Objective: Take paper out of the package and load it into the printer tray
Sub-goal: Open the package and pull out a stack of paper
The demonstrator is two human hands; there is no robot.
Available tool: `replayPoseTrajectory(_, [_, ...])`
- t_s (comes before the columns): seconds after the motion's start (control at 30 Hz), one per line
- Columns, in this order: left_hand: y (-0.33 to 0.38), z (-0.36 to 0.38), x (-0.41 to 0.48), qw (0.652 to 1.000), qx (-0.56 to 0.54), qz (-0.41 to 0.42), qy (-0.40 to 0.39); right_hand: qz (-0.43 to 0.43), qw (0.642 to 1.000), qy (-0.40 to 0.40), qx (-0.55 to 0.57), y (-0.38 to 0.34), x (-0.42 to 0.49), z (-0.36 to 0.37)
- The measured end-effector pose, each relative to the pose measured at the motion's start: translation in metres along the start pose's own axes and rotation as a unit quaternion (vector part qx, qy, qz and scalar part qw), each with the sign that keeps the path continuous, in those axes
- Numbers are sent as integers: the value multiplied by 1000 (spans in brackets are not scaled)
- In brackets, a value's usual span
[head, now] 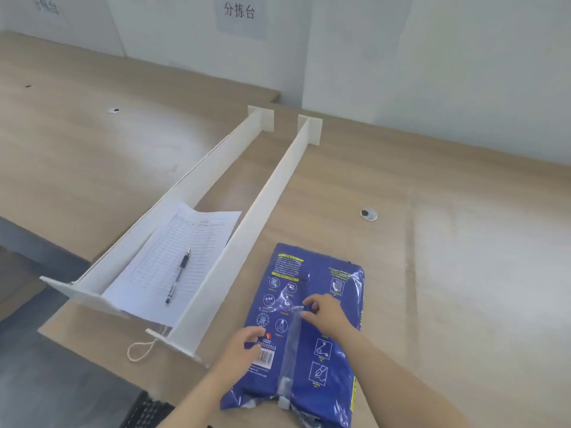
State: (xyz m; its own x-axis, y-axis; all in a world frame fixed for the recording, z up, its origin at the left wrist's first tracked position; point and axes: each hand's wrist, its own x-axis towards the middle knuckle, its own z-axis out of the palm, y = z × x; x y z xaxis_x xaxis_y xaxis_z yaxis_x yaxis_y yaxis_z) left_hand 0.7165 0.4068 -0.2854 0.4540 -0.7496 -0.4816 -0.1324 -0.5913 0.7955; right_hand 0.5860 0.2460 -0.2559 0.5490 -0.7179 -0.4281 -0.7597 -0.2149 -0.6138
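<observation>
Package [309, 329] of paper, blue and still wrapped, lay flat on the wooden surface [432, 242], just right of a white divider [247, 236]. The right hand [324, 313] had its fingers [309, 302] pinched narrow on the clear seam strip [292, 341] running down the wrapper's middle. The left hand [238, 347] rested on the wrapper near the barcode, fingers curled, pressing without gripping.

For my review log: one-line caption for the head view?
Both hands work the seam of a blue paper package on the desk.
</observation>
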Motion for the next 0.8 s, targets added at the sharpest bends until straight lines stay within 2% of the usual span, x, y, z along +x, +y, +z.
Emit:
replayPoseTrajectory(0.23, [-7,-6,6,997,20,42,-54,60,994,89,-31,-10,2,21])
replayPoseTrajectory(0.37, [-6,-12,7,993,54,72,-82,35,996,83,-16,-11,-8,23])
replayPoseTrajectory(0.57, [2,-13,11,972,161,124,-117,-14,995,102,-9,-8,-40,29])
replayPoseTrajectory(0.8, [10,-16,13,951,243,133,-135,-35,996,60,-48,12,-91,45])
